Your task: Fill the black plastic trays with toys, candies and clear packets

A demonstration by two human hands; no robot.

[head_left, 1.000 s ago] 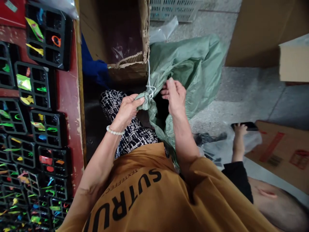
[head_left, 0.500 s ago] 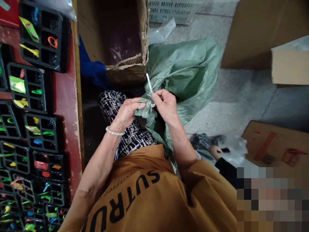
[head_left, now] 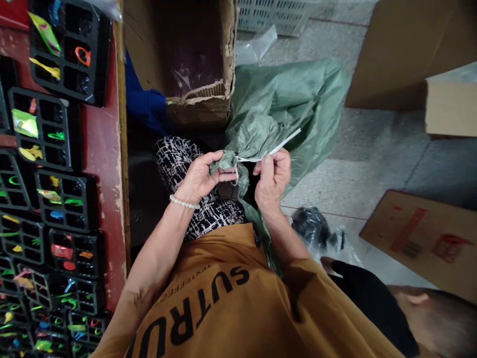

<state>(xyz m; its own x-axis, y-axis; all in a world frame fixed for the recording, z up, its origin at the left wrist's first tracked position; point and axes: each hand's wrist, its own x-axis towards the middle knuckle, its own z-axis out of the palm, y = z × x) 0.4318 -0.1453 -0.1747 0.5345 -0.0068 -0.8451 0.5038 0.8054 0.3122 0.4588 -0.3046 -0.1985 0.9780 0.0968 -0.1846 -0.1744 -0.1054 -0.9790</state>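
A large green plastic sack (head_left: 324,89) lies in front of me, part of it bunched up and a dark gap showing beneath. My left hand (head_left: 203,174), with a beaded bracelet at the wrist, is closed on the gathered green plastic. Around that bunch runs a thin white strip (head_left: 285,141), with a small loop hanging below. My right hand (head_left: 274,179) pinches the strip between thumb and fingers, and its free end points up to the right. Between the hands the strip looks taut.
Black compartment trays (head_left: 69,199) with small colourful items cover the red table (head_left: 106,199) at left. An open carton (head_left: 201,107) stands ahead, beside a pale crate (head_left: 274,17). Another carton (head_left: 421,238) lies at right. A person in a black sleeve (head_left: 365,293) is close by on my right.
My right hand has moved right, drawing the white strip from nearly upright to a slant. My left hand has turned slightly, still on the bunch. The person at right has moved closer.
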